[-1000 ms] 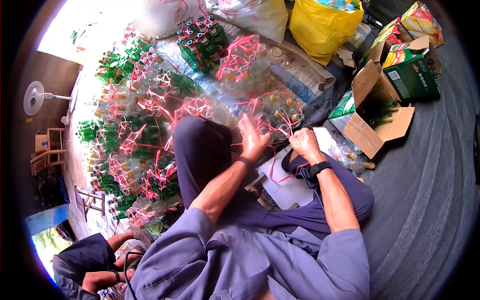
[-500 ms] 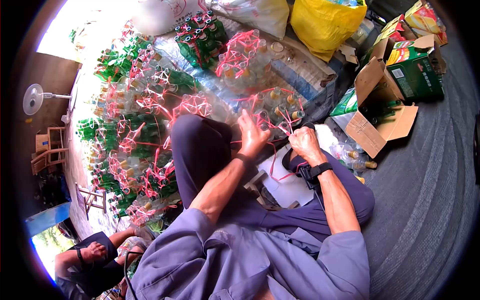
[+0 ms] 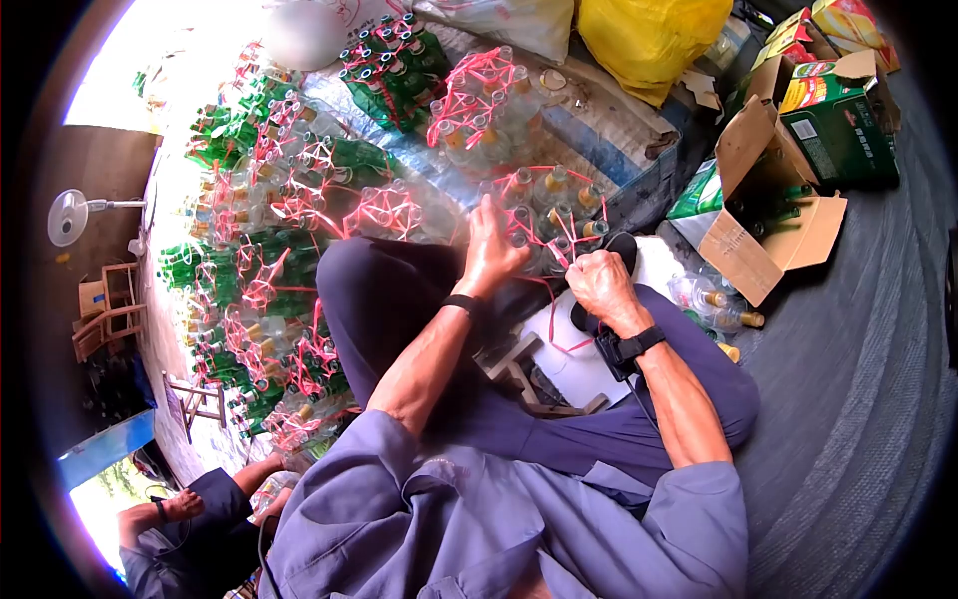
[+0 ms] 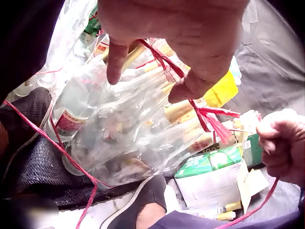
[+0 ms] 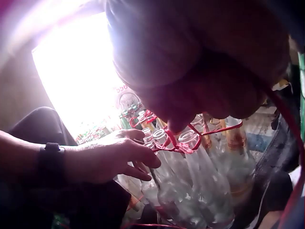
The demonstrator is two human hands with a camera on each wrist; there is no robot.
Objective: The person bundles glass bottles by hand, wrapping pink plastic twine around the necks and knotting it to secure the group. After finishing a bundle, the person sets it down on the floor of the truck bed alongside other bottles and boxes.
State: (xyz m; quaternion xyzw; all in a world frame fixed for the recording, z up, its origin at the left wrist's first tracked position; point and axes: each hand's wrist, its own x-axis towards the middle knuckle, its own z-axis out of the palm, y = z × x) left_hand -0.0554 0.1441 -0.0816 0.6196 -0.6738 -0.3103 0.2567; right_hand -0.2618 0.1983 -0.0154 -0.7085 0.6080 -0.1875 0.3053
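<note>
In front of my crossed legs stands a bundle of clear glass bottles [image 5: 209,186] with gold-coloured caps or necks on some, bound near the tops by pink-red plastic twine [image 4: 205,119]. My left hand [image 3: 492,255] is at the bundle's left side, with thumb and fingers spread beside the bottle necks. Curled into a fist, my right hand [image 3: 604,287] pinches a strand of the twine at the bundle's near right. A knot of twine with frayed ends lies across the necks between both hands. From the right fist, a loose length of twine hangs down.
Many tied green and clear bottles [image 3: 289,250] crowd the left. Another clear bundle [image 3: 484,110] stands beyond. An opened carton [image 3: 738,245] with green bottles and loose clear bottles [image 3: 714,299] lie right. A yellow bag [image 3: 654,45] is behind; another person [image 3: 185,529] sits lower left.
My left hand has shifted slightly left and away from my right hand, which keeps its pinch on the twine. The head view has shifted a little. The other person's arm has moved.
</note>
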